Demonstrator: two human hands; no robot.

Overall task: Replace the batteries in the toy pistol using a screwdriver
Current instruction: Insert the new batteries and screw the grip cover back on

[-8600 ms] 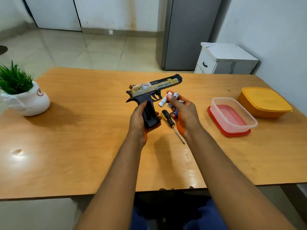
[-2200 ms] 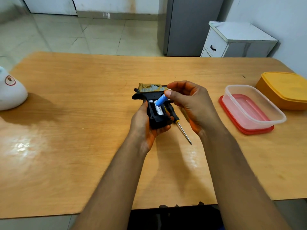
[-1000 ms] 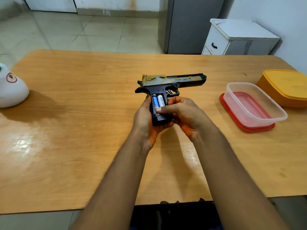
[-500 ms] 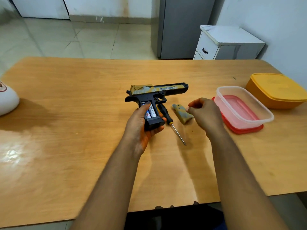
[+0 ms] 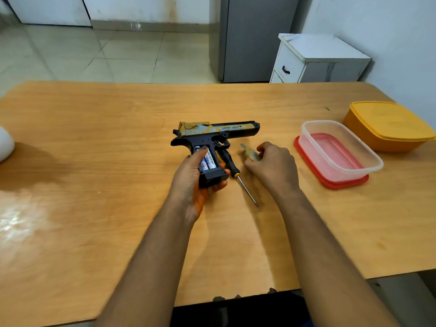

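A black and gold toy pistol is held by its grip in my left hand, barrel pointing right. The grip's compartment stands uncovered, with two batteries seated inside. Just right of the grip, a screwdriver with a black and yellow handle lies on the table, its tip toward me. My right hand has closed on the tan battery cover, which shows blurred at its fingertips just above the table.
A clear tub on a red lid stands to the right, with a yellow lidded box behind it. A white pot sits at the left edge of the wooden table. A white cabinet and grey fridge stand beyond.
My right hand left the pistol grip, moved right and closed on the battery cover lying beside the screwdriver. The left hand keeps the pistol in place with both batteries in it.
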